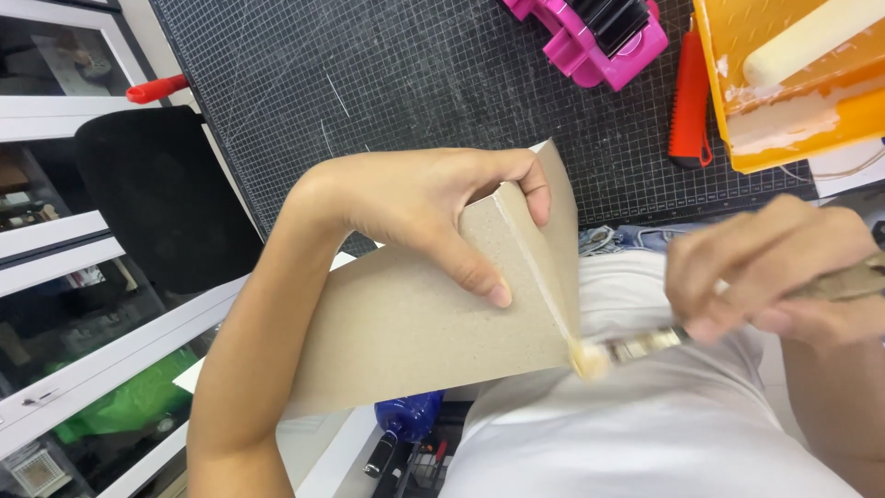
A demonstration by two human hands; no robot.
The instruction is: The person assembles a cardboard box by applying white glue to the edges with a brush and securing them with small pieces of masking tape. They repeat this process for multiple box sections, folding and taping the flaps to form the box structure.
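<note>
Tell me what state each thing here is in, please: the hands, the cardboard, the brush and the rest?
Left hand: gripping the cardboard's top edge.
Folded cardboard: held up off the cutting mat, bent along a crease.
Right hand: closed on the brush handle.
Brush: bristles touching the crease's lower end.
Orange tray: smeared with pale paste.
Cutting mat: lying flat.

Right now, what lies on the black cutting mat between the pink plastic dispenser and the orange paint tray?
In the head view, a red-handled utility knife lies on the black cutting mat, between the pink plastic dispenser and the orange paint tray.
</note>
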